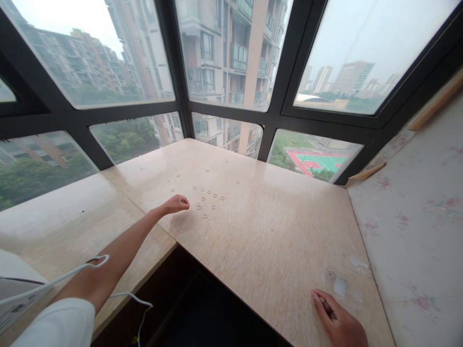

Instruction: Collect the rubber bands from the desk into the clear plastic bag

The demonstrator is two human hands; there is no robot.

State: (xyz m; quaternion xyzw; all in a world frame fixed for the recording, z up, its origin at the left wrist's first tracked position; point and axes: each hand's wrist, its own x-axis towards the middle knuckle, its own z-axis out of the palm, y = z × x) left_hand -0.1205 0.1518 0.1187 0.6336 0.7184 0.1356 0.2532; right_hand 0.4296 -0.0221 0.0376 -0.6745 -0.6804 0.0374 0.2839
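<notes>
Several small thin rings (213,207) lie scattered on the marble-look windowsill (231,260), one of them reddish (203,199). My left hand (177,204) is closed just left of this group, over the sill; its fingers hide whatever may be between them. At the lower right my right hand (340,320) has its fingers curled together, low over the sill near the wall. I cannot make out what, if anything, it holds. A clear plastic bag (340,286) with something small at its upper left lies just beyond my right hand.
Dark-framed windows (186,106) border the far side of the sill. A flowered wall (412,221) closes off the right. At the left are a white cable (68,273) crossing my forearm and a white box (16,299). A dark recess (188,303) opens below the front edge.
</notes>
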